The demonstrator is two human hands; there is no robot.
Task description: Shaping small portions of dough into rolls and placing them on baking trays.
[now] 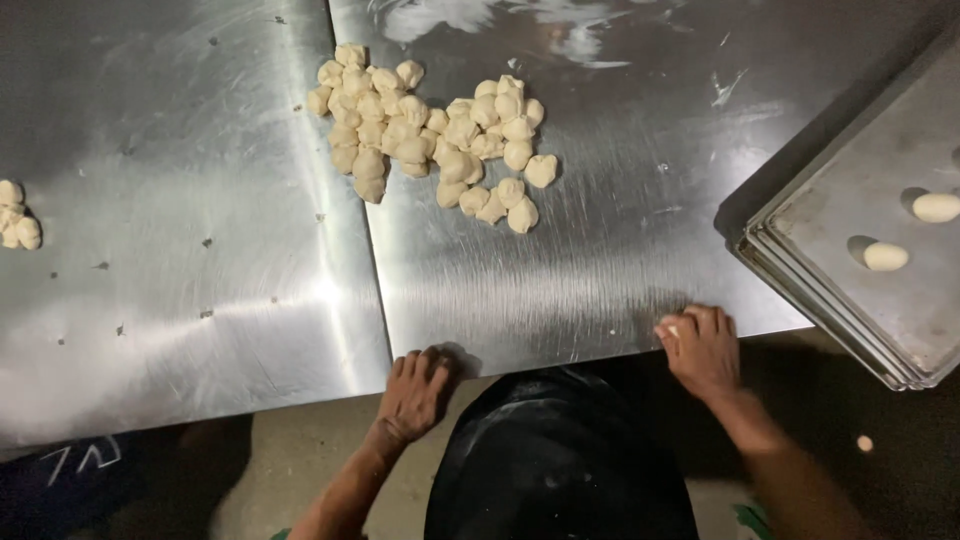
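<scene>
Right now both hands press palm-down on the near edge of the steel table [560,290], the left hand [413,392] and the right hand [700,345] each cupped over something I cannot see. The pile of dough pieces [440,135] sits well apart, mid-table. Rolled this close to the edge, a piece could slip off to the floor; 2 shaped balls [886,257] rest on the tray [850,320].

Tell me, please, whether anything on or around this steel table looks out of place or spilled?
One small dough piece lies on the dark floor below the baking tray, apart from the main dough pile. A few dough balls also sit alone at the far left edge. Small crumbs dot the table. Otherwise nothing stands out.
</scene>
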